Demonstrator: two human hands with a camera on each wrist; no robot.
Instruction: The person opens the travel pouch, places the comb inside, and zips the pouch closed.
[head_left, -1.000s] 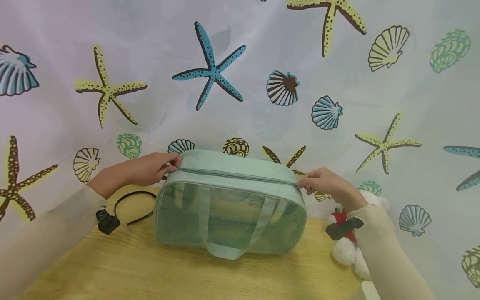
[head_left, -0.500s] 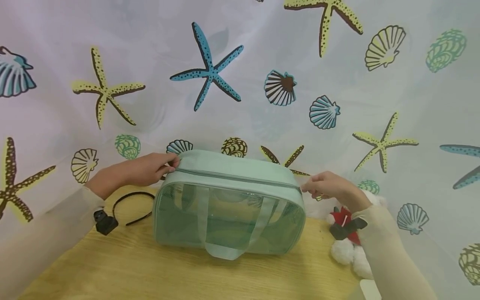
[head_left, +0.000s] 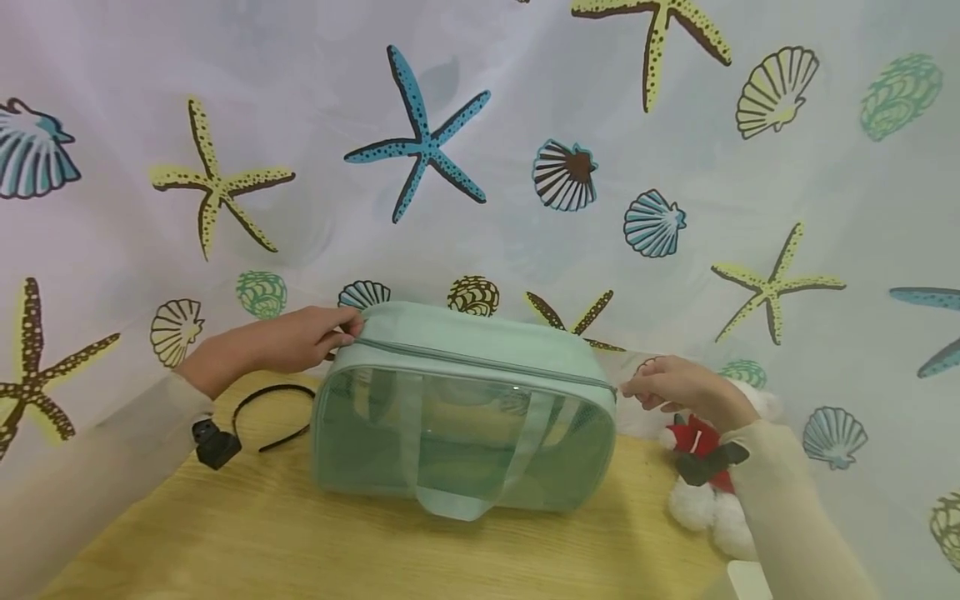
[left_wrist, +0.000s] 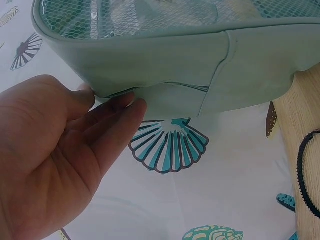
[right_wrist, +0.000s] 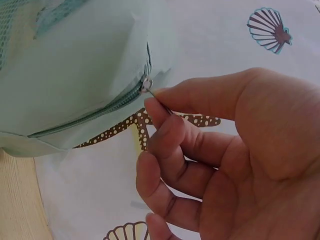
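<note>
A pale green toiletry bag (head_left: 465, 442) with clear panels stands upright on the wooden table, its strap handle hanging down the front. The zipper (head_left: 480, 361) along its top looks closed. At the bag's right end, my right hand (head_left: 686, 387) pinches the zipper pull (right_wrist: 161, 101) between thumb and index finger, the other fingers curled below. The metal slider (right_wrist: 147, 83) sits at the corner. My left hand (head_left: 311, 337) pinches the fabric at the bag's left end, with thumb and fingertips (left_wrist: 136, 107) at the zipper's end fold.
A black headband (head_left: 262, 408) lies left of the bag. White plush toy (head_left: 693, 504) with red parts sits at the right, partly behind the right forearm. A white object (head_left: 746, 579) shows at the lower right. The patterned curtain (head_left: 322, 75) hangs close behind the bag.
My right hand has moved right and slightly down, drawing the zipper pull to the bag's right end. The left hand keeps its hold at the left end.
</note>
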